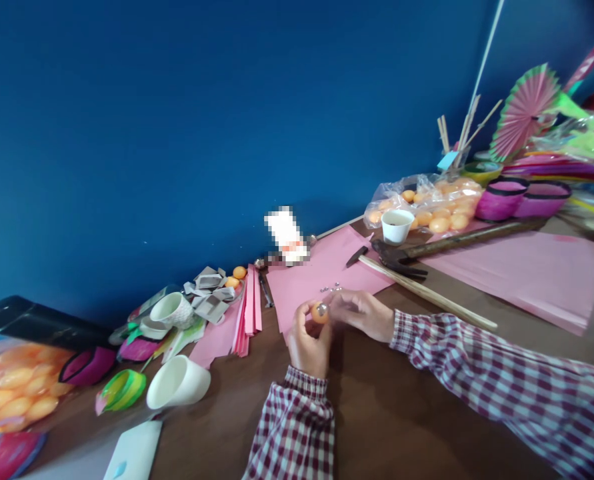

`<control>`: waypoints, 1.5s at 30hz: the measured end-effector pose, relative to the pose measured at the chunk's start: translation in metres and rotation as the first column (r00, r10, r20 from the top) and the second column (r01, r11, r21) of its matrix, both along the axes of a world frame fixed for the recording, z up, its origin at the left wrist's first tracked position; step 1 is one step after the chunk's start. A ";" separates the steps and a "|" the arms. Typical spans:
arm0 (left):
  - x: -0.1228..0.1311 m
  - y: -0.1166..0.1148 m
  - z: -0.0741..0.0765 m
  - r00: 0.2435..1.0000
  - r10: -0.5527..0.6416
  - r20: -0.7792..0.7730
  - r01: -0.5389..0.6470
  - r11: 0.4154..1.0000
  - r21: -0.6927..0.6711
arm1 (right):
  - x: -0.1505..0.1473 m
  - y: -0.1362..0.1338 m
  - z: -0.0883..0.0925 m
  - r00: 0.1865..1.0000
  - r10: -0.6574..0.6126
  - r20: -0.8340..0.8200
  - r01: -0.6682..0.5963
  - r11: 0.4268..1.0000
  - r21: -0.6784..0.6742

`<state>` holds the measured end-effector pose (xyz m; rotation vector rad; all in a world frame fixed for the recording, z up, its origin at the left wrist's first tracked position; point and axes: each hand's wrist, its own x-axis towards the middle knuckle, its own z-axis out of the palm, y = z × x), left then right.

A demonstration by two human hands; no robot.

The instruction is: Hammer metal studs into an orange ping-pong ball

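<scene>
Both hands meet at centre frame. The left hand grips a small orange plastic ball between thumb and fingers, steadying it, while the right hand pinches at its face. Tiny silver pieces lie just above on a pink paper sheet, close for picking.

On the brown wooden table lie flat pink paper sheets, a dark-headed hammer, a long pale wooden stick and a small white cup beside a clear plastic bag of orange balls.
</scene>
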<state>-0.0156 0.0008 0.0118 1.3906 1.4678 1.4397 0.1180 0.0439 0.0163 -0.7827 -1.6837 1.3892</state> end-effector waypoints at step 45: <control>-0.001 0.001 0.000 0.990 -0.051 0.130 0.049 0.999 0.017 | 0.001 0.000 0.001 0.999 -0.024 0.039 0.020 0.995 0.102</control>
